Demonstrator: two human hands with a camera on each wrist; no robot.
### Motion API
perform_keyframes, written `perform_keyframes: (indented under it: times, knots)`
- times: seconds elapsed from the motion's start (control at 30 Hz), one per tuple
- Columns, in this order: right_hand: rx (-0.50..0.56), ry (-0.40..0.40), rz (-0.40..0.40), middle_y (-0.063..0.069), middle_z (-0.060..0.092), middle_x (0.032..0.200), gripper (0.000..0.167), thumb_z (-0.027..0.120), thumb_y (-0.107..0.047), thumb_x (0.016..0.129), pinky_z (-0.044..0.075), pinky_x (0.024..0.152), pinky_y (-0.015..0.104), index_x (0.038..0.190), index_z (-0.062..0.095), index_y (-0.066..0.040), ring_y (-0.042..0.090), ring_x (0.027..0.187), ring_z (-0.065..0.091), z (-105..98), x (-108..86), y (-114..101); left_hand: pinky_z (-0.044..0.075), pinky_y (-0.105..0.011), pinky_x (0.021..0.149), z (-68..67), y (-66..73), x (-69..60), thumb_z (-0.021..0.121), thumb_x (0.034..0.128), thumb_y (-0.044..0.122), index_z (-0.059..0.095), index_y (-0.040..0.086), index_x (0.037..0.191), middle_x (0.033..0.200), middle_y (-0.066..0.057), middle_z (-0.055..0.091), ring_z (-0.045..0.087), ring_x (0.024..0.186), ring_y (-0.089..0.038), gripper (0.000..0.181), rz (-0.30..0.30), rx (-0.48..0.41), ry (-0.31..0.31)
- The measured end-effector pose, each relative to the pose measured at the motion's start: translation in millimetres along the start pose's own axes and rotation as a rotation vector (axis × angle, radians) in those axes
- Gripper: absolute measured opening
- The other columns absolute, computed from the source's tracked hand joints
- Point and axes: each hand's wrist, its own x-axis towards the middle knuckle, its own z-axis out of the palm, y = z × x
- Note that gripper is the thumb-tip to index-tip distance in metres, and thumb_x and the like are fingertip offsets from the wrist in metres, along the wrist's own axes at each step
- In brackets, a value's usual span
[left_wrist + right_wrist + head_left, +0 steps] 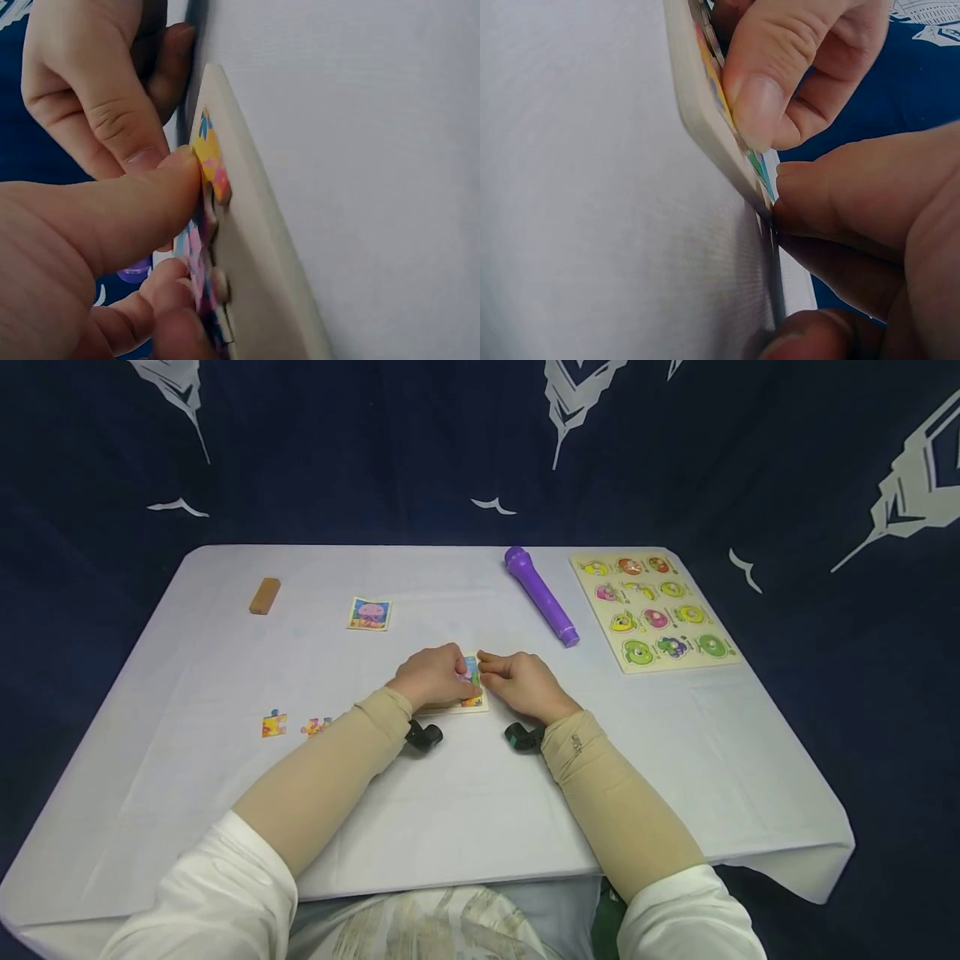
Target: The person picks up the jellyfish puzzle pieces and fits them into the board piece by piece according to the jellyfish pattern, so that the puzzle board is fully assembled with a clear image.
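A small wooden jigsaw puzzle board [477,708] lies on the table, with colourful pieces set inside its pale rim. My left hand [435,677] is over it, thumb and curled fingers on a puzzle piece [196,259]; that piece's edge looks slightly raised in the left wrist view. At the board's right edge, my right hand [525,683] pinches the rim near a corner, its thumb [832,195] against the edge in the right wrist view. The left hand and forearm hide much of the board. Two loose jigsaw pieces, one yellow [273,724] and one multicoloured [315,726], lie to the left.
Beyond the hands lie a square picture card [369,614] with a pink figure and a brown wooden block [265,597]. A purple microphone-shaped toy [542,597] is at the back, beside a fruit puzzle board [611,610]. A white cloth covers the table [675,760].
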Motion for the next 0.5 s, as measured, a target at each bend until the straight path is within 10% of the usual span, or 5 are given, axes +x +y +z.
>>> perform_keyframes:
  times: [0.17,0.5]
  knots:
    - [-0.002,0.004,-0.003,0.0,0.061,0.145,0.033,0.065,-0.022,0.101,0.038,0.117,0.043,0.131,0.069,-0.007,0.026,0.14,0.052,0.3,0.3,-0.1,0.045,-0.037,0.083,-0.4,-4.2,1.2,0.062,0.1022,0.04,0.061,0.015,0.109,0.106,-0.004,0.067,0.058,0.095,-0.022,0.026,0.006,-0.037,0.004]
    - [-0.001,0.0,0.005,-0.001,0.06,0.145,0.033,0.065,-0.023,0.102,0.038,0.118,0.043,0.131,0.069,-0.007,0.025,0.14,0.051,1.0,-0.5,-0.1,0.043,-0.036,0.074,4.3,-3.4,-0.7,0.072,0.0951,0.042,0.061,0.018,0.104,0.101,-0.002,0.068,0.059,0.089,-0.022,0.027,-0.009,-0.012,0.046]
